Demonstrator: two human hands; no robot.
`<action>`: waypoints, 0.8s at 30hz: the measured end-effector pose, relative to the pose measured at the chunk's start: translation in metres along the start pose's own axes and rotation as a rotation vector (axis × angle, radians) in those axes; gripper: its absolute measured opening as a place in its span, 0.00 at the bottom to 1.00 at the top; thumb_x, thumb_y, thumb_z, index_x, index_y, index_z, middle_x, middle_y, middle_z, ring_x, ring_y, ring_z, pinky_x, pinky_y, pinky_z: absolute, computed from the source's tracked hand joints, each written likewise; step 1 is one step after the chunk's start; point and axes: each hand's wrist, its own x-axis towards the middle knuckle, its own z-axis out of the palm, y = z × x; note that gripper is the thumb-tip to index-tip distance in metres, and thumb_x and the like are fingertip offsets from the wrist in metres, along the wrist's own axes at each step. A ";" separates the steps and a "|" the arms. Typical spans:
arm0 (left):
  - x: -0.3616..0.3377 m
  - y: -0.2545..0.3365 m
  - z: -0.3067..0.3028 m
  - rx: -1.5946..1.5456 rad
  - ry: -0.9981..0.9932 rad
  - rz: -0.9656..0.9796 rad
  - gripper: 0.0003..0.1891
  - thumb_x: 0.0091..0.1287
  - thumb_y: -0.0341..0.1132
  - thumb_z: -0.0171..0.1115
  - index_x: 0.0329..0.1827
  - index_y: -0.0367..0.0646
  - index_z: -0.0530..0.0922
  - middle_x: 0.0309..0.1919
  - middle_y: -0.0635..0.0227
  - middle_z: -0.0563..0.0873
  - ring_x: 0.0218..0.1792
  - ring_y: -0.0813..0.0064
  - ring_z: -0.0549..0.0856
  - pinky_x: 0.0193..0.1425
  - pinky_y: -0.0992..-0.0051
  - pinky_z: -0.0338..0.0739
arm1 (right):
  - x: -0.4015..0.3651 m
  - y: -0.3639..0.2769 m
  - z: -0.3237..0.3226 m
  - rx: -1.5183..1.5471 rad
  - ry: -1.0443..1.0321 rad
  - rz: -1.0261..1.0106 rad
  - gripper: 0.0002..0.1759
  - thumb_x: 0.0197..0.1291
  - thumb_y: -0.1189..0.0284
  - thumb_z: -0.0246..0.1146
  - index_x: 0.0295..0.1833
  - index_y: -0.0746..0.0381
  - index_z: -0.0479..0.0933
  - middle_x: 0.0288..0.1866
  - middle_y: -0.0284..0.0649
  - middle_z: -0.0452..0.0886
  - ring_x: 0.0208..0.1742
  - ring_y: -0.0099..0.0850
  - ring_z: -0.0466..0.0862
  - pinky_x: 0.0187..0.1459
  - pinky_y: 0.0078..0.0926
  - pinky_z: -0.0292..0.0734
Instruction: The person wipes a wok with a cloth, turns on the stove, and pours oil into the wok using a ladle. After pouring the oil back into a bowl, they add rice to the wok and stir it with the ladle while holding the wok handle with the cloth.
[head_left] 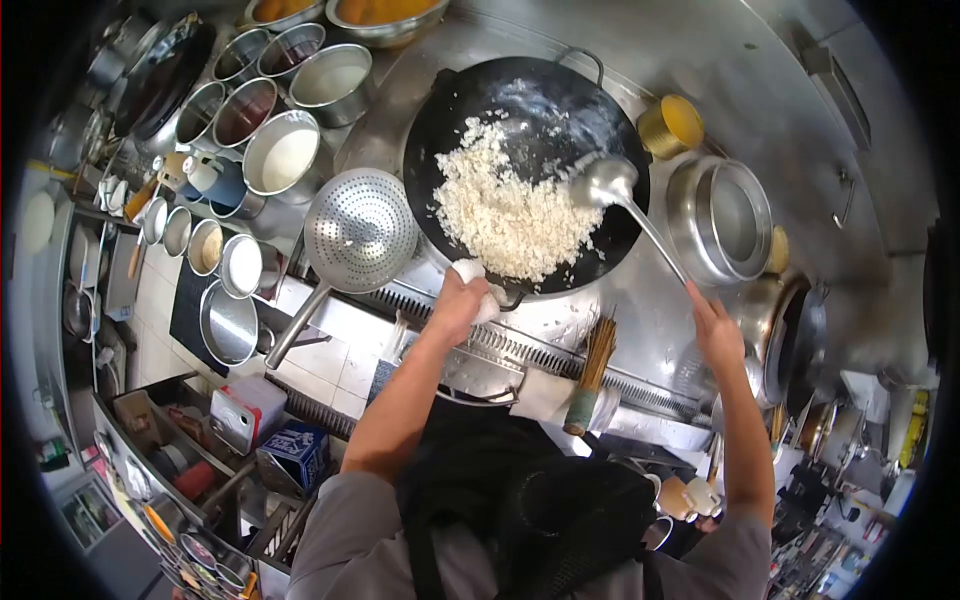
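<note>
A large black wok (425, 140) sits on the steel range, with loose white rice (520, 222) heaped over its left and near side. My left hand (460, 305) is closed around a folded white cloth (482, 285) at the wok's near rim, beside the near handle. In my right hand (716, 330) is the long handle of a metal ladle (606, 181), gripped in closed fingers. The ladle's bowl rests over the right part of the wok, at the edge of the rice.
Left of the wok lies a perforated strainer (361, 230). Several steel pots (282, 155) of sauces and seasonings stand farther left. To the right are a yellow tin (671, 126) and a round steel pot (720, 218). A bamboo wok brush (592, 375) lies at the front edge.
</note>
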 end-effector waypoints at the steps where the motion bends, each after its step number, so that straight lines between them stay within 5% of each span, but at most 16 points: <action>1: 0.001 0.002 -0.001 0.009 -0.024 -0.022 0.19 0.65 0.25 0.54 0.60 0.32 0.67 0.46 0.56 0.81 0.42 0.65 0.84 0.41 0.67 0.81 | -0.002 0.001 -0.009 -0.043 -0.043 0.041 0.32 0.66 0.72 0.59 0.74 0.35 0.67 0.47 0.47 0.82 0.41 0.53 0.83 0.43 0.49 0.80; 2: -0.001 0.001 -0.002 0.027 -0.052 -0.057 0.21 0.65 0.26 0.56 0.61 0.32 0.66 0.50 0.56 0.79 0.47 0.66 0.82 0.47 0.67 0.81 | -0.007 -0.001 -0.012 -0.081 -0.095 0.093 0.32 0.66 0.73 0.59 0.74 0.34 0.67 0.48 0.47 0.82 0.42 0.53 0.84 0.44 0.50 0.80; 3: 0.006 -0.010 -0.005 0.047 -0.029 -0.006 0.18 0.65 0.24 0.53 0.59 0.33 0.67 0.42 0.58 0.83 0.36 0.65 0.86 0.35 0.67 0.82 | 0.007 -0.010 -0.009 -0.048 -0.095 0.075 0.33 0.66 0.72 0.59 0.74 0.35 0.67 0.49 0.47 0.82 0.43 0.53 0.84 0.45 0.49 0.80; 4: 0.007 -0.007 -0.004 0.045 -0.029 0.005 0.18 0.65 0.24 0.53 0.59 0.33 0.67 0.42 0.58 0.83 0.36 0.65 0.86 0.35 0.67 0.82 | 0.036 -0.025 -0.001 -0.018 -0.090 0.053 0.33 0.67 0.72 0.60 0.74 0.35 0.66 0.49 0.48 0.82 0.44 0.53 0.84 0.46 0.49 0.80; 8: 0.002 -0.002 0.001 0.027 -0.015 -0.019 0.19 0.66 0.24 0.54 0.59 0.34 0.66 0.43 0.58 0.82 0.38 0.66 0.85 0.37 0.68 0.81 | 0.094 -0.104 0.061 0.634 0.131 -0.199 0.34 0.66 0.71 0.62 0.76 0.38 0.64 0.49 0.50 0.84 0.48 0.53 0.84 0.52 0.41 0.79; 13: -0.003 0.002 0.002 -0.018 0.015 -0.066 0.19 0.66 0.26 0.57 0.60 0.35 0.66 0.48 0.58 0.80 0.43 0.67 0.84 0.42 0.67 0.81 | -0.004 -0.085 0.056 0.455 -0.140 -0.104 0.32 0.66 0.71 0.63 0.74 0.39 0.67 0.50 0.52 0.84 0.48 0.53 0.84 0.50 0.42 0.78; 15: -0.010 0.009 0.003 -0.108 -0.036 -0.046 0.22 0.66 0.28 0.60 0.61 0.34 0.66 0.49 0.58 0.79 0.45 0.67 0.83 0.44 0.67 0.82 | -0.025 -0.089 0.000 0.258 -0.200 0.040 0.32 0.65 0.71 0.65 0.73 0.40 0.69 0.50 0.52 0.84 0.46 0.53 0.84 0.49 0.43 0.78; 17: -0.024 0.023 0.002 -0.206 -0.110 -0.105 0.23 0.68 0.30 0.61 0.63 0.34 0.65 0.52 0.58 0.80 0.48 0.66 0.83 0.48 0.67 0.82 | -0.039 -0.087 -0.041 0.228 -0.117 0.019 0.31 0.63 0.74 0.65 0.71 0.41 0.72 0.39 0.49 0.82 0.39 0.50 0.83 0.42 0.44 0.78; 18: -0.027 0.031 -0.007 -0.262 -0.227 -0.182 0.22 0.69 0.30 0.59 0.63 0.34 0.66 0.52 0.58 0.80 0.50 0.66 0.83 0.50 0.67 0.82 | -0.056 -0.079 -0.074 0.421 -0.085 0.033 0.30 0.61 0.78 0.66 0.70 0.48 0.74 0.41 0.49 0.83 0.39 0.48 0.84 0.43 0.41 0.78; 22: -0.020 0.023 -0.010 -0.227 -0.223 -0.167 0.23 0.70 0.31 0.59 0.65 0.33 0.67 0.52 0.59 0.80 0.49 0.65 0.84 0.51 0.66 0.83 | -0.074 -0.099 -0.157 0.336 -0.239 0.108 0.30 0.60 0.80 0.66 0.69 0.55 0.75 0.55 0.53 0.84 0.51 0.47 0.85 0.52 0.32 0.79; 24: -0.006 0.010 -0.013 -0.096 -0.200 -0.186 0.26 0.71 0.33 0.59 0.71 0.42 0.63 0.60 0.61 0.77 0.60 0.64 0.80 0.58 0.62 0.79 | -0.073 -0.106 -0.159 0.339 -0.406 -0.047 0.33 0.60 0.79 0.66 0.72 0.54 0.71 0.60 0.54 0.81 0.62 0.47 0.82 0.64 0.34 0.75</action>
